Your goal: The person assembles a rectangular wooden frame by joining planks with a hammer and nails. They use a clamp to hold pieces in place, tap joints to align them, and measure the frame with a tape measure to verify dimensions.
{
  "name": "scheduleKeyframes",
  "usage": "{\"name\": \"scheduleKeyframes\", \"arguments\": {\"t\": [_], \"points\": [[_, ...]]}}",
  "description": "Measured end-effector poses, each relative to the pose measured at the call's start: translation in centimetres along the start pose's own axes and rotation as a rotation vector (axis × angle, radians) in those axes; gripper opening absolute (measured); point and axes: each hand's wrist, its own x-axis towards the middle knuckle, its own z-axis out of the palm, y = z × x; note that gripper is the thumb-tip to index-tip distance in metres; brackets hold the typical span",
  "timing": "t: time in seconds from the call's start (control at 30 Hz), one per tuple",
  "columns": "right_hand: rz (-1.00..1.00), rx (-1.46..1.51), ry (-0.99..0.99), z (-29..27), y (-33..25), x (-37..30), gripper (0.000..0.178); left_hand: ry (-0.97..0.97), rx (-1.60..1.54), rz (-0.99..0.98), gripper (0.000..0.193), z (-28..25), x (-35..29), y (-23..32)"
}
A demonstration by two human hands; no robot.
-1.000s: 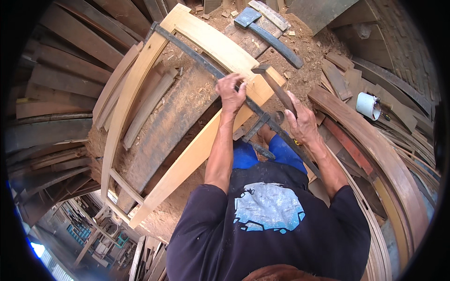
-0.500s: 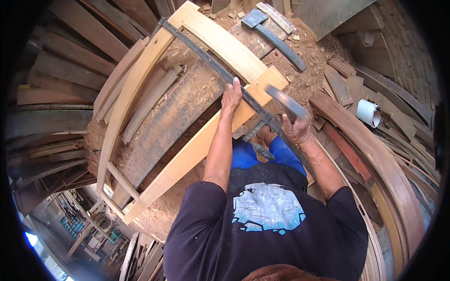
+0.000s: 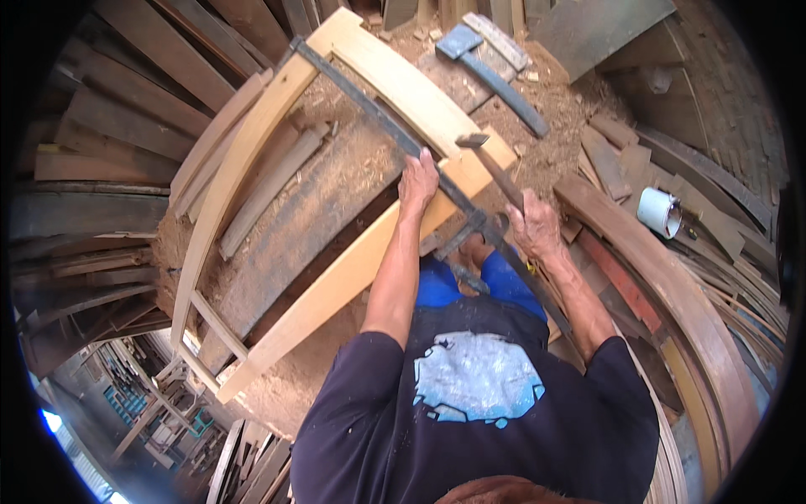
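A pale wooden frame (image 3: 403,81) with curved members lies across the work surface. A long dark metal bar clamp (image 3: 359,99) spans it diagonally, its screw end close to my legs. My left hand (image 3: 417,180) is closed around the clamp's bar, near the frame's right corner. In my right hand (image 3: 536,223) is a hammer (image 3: 495,170), gripped by its handle. The hammer's head is over the frame's right corner joint; whether it touches the wood, I cannot tell.
A hatchet (image 3: 501,88) lies beyond the frame among sawdust and chips. Dark boards (image 3: 138,92) are stacked along the left. At right are a long curved brown beam (image 3: 663,273), wood offcuts and a white cylindrical container (image 3: 657,211). A worn plank (image 3: 306,223) lies beneath the frame.
The hammer, blurred by motion before, now shows clearly, its head farther forward and left over the frame's corner. My left hand stays on the clamp.
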Motion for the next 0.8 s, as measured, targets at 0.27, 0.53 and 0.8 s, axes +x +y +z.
{"name": "scheduleKeyframes", "arguments": {"t": [0.27,0.53,0.8], "points": [[0.093,-0.091,-0.082,1.3,2.1,0.1,0.029,-0.009,-0.015,0.001,0.071,-0.8,0.7,1.5],[0.178,-0.128,-0.157,2.0,2.4,-0.3,0.030,-0.009,-0.015,-0.016,0.076,-0.6,0.3,1.3],[0.225,-0.001,-0.141,1.6,2.6,-0.4,0.035,-0.066,-0.065,-0.025,0.084,-0.4,0.2,1.4]]}}
